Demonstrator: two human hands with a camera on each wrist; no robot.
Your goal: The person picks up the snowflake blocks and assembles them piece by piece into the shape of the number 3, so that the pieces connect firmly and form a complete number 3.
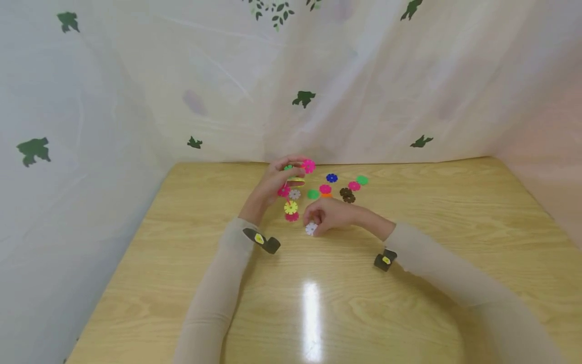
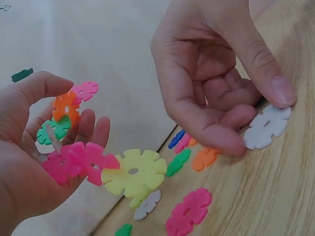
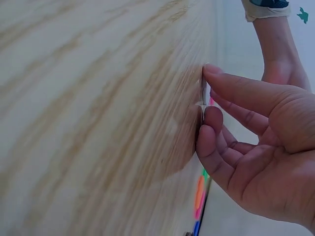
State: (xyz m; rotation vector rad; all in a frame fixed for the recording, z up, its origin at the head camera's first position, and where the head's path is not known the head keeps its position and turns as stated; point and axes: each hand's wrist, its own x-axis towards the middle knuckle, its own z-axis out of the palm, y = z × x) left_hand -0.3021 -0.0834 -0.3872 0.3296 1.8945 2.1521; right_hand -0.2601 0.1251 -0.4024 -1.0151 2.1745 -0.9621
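Observation:
My left hand [image 1: 274,181] holds a joined chain of flower-shaped interlocking discs above the table. In the left wrist view the thumb touches an orange disc [image 2: 60,102]. A green disc [image 2: 51,130] and pink discs [image 2: 78,155] sit against the palm and fingers, and a larger yellow disc [image 2: 147,172] hangs beyond the fingers. My right hand [image 1: 332,212] pinches a white disc [image 2: 261,132] by its edges, close to the tabletop, with thumb and index finger. Seen from the right wrist, that disc is mostly hidden behind the fingertips.
Loose discs lie toward the back of the wooden table [image 1: 364,293]: a blue one [image 1: 332,178], brown ones [image 1: 348,198], a green one [image 1: 362,180], a grey one [image 1: 294,194] and several pink ones. A patterned cloth [image 1: 254,111] hangs along the table's far edge.

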